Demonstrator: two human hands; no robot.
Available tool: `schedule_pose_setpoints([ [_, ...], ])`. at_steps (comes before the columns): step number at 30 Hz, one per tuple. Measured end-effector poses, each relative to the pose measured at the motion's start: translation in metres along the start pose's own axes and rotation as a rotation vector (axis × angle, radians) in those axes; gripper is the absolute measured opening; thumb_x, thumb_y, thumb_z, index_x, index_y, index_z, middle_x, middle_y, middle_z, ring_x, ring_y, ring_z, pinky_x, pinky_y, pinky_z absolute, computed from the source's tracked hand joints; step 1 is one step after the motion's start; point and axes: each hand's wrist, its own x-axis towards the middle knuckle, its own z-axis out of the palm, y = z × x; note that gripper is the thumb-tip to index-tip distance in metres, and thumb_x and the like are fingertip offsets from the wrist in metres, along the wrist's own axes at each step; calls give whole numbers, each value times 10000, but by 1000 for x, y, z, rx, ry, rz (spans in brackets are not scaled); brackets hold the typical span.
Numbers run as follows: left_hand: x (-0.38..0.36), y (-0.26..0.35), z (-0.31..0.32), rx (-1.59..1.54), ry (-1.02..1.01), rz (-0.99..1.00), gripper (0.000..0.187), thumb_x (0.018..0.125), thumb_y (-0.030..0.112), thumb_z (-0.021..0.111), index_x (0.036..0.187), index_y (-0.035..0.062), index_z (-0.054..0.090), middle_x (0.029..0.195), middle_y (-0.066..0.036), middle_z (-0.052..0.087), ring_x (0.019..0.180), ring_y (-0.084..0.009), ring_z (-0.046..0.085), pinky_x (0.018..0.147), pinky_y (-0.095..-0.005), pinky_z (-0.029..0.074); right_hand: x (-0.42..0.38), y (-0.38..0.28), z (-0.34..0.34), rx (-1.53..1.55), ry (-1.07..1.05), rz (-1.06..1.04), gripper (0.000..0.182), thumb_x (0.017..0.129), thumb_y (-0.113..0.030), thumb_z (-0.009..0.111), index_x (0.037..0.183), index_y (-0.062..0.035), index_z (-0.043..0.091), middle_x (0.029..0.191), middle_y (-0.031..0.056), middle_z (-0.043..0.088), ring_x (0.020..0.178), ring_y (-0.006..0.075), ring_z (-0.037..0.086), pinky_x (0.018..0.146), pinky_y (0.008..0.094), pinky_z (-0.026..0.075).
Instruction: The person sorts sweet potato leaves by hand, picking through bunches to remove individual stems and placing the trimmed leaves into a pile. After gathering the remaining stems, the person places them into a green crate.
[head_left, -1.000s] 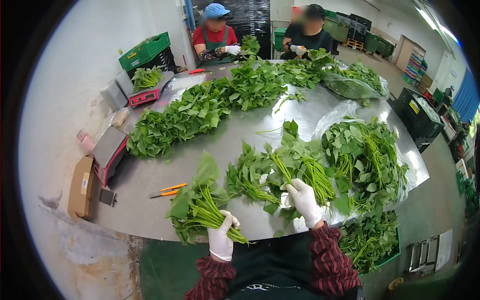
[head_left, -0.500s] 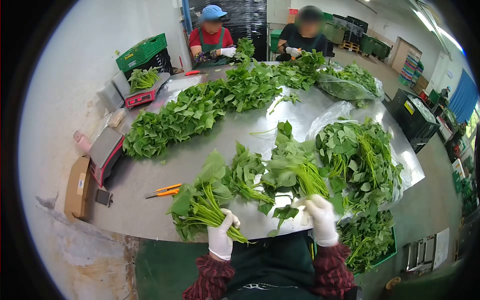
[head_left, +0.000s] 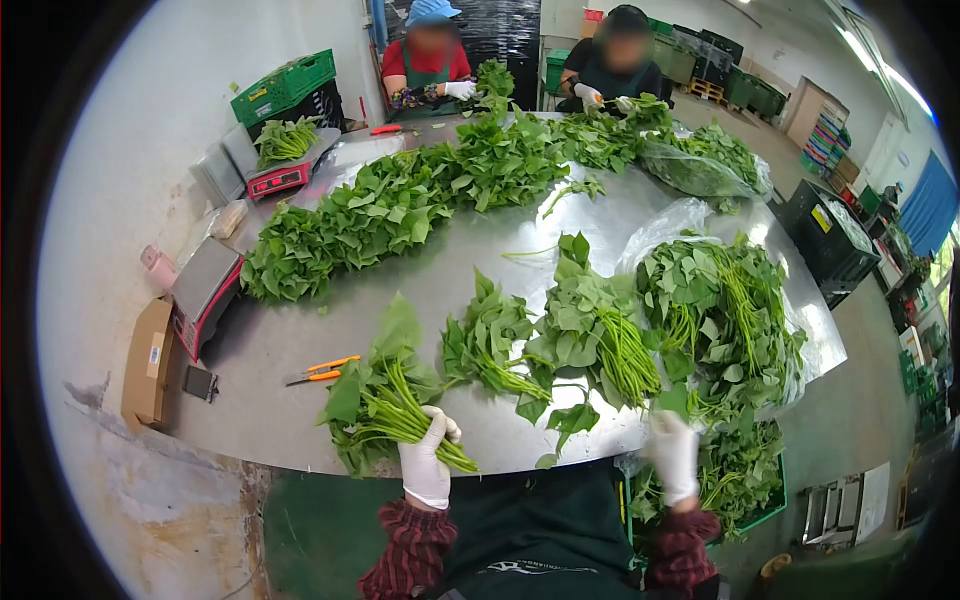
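Observation:
My left hand, in a white glove, is closed around the stems of a bunch of leafy greens at the table's front edge. Its leaves point away from me. My right hand, gloved too, is blurred by motion at the right front edge, and its fingers cannot be made out. Between the hands lie a small bunch of greens and a thicker stemmed bunch. A big heap of greens on clear plastic is just beyond my right hand. Orange-handled snips lie left of the held bunch.
A long row of greens crosses the metal table. Two red scales stand at the left, near a cardboard box. Below the right edge is a green crate of greens. Two co-workers handle greens across the table.
My left hand has shifted slightly left with its bunch. My right hand has moved right and down, away from the thicker bunch, which now lies still.

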Motion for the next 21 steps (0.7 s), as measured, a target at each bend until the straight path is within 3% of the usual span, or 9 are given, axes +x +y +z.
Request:
schedule_pose_setpoints([
  [3, -3, 5, -1, 10, 16, 2, 76, 868, 74, 578, 868, 44, 508, 707, -42, 526, 635, -141, 506, 585, -258, 406, 15, -48, 79, -246, -125, -439, 136, 775, -154, 623, 826, -42, 566, 697, 174, 573, 657, 337, 593, 553, 410, 461],
  [6, -5, 9, -4, 31, 27, 14, 64, 868, 62, 569, 868, 44, 507, 702, -44, 524, 630, -143, 507, 584, -260, 409, 40, -56, 153, -453, -2, -784, 69, 785, -81, 525, 799, -15, 531, 633, 106, 548, 556, 258, 577, 508, 370, 468],
  [7, -6, 9, -5, 50, 33, 18, 59, 868, 57, 565, 867, 44, 507, 700, -44, 523, 626, -143, 506, 583, -262, 411, 42, -62, 167, -684, 49, -739, 54, 770, -57, 502, 791, -17, 532, 622, 105, 548, 543, 226, 584, 481, 339, 465],
  [9, -6, 9, -9, 35, 32, 26, 50, 868, 51, 558, 867, 43, 509, 698, -44, 525, 619, -145, 506, 581, -262, 414, 59, -56, 185, -461, -165, -713, 40, 754, -49, 509, 767, -23, 535, 613, 116, 548, 530, 241, 583, 477, 360, 468],
  [11, -6, 11, -14, 37, 25, -1, 57, 884, 79, 560, 905, 54, 512, 717, -34, 523, 650, -135, 511, 589, -263, 414, 67, -64, 176, -492, -92, -754, 35, 739, -54, 525, 758, -29, 540, 627, 114, 555, 544, 228, 593, 505, 362, 481],
  [13, -5, 11, -15, 35, 37, -3, 56, 883, 76, 560, 905, 55, 513, 718, -34, 522, 650, -135, 509, 591, -266, 414, 77, -68, 156, -265, -37, -717, 33, 750, -64, 543, 764, -34, 547, 651, 107, 561, 547, 202, 596, 508, 345, 480],
  [15, -3, 9, -15, 17, 68, 29, 59, 870, 64, 568, 863, 53, 511, 700, -45, 535, 620, -145, 514, 576, -258, 418, 80, -96, 111, 434, -110, -346, 138, 842, -152, 556, 769, -35, 546, 579, 75, 544, 441, 137, 537, 444, 278, 426],
  [17, -4, 5, -12, 14, 52, 16, 59, 870, 66, 569, 865, 54, 512, 703, -44, 537, 620, -145, 515, 574, -258, 419, 82, -99, 86, 725, -207, 86, 276, 931, -219, 481, 757, -28, 580, 529, 21, 541, 407, 70, 469, 410, 206, 351],
  [21, -8, 1, -3, -8, 14, -47, 60, 868, 64, 574, 872, 55, 514, 713, -41, 540, 626, -144, 514, 573, -260, 418, 67, -91, 71, 701, -288, 133, 333, 955, -242, 446, 757, -15, 589, 506, 10, 526, 409, 52, 438, 416, 180, 325],
])
